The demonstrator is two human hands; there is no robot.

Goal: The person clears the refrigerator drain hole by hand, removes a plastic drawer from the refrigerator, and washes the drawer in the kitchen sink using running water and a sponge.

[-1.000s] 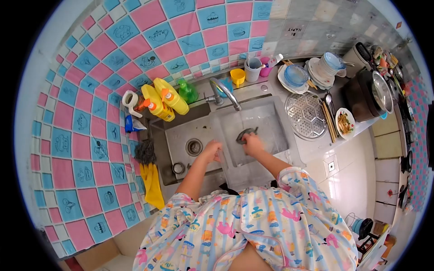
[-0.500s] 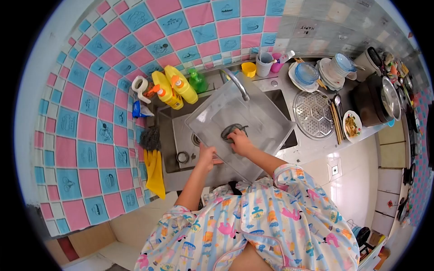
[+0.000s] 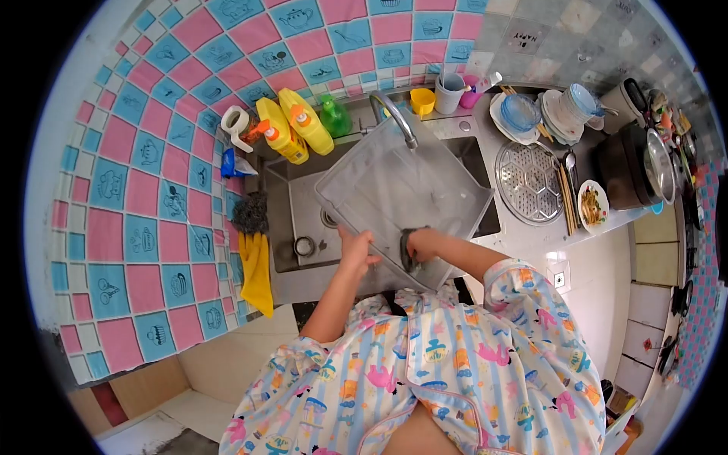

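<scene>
Over the sink [image 3: 292, 201], the right hand [image 3: 426, 244] has its fingers closed on a dark cloth [image 3: 407, 250], pressed to the clear bin [image 3: 394, 171] near its front corner. The left hand [image 3: 355, 249] is half curled at the bin's near-left edge and seems to steady it; how its fingertips meet the plastic, I cannot tell. The bin sits turned askew across the basins, beneath the faucet [image 3: 396, 114]. Whether water is running is unclear.

To my eye, this is wiping the bin out. Working the cloth into that corner calls for firm pressure from the right hand and a steady counter-hold from the left, since wet plastic could slip.

Farther out, two yellow bottles [image 3: 280, 140] and a green bottle [image 3: 334, 116] stand behind the left basin. Yellow gloves [image 3: 255, 273] hang at the sink's left end, just below a dark scrubber [image 3: 250, 213]. A yellow cup [image 3: 422, 101] and a grey cup [image 3: 450, 95] are behind the faucet. Along the counter [image 3: 509, 236] to the right lie a perforated steel plate [image 3: 531, 182], chopsticks [image 3: 566, 203] and a dish of food [image 3: 592, 206], with stacked bowls [image 3: 578, 102] behind. Pink and blue tiles [image 3: 152, 163] cover the wall; the pale floor [image 3: 584, 292] shines.
</scene>
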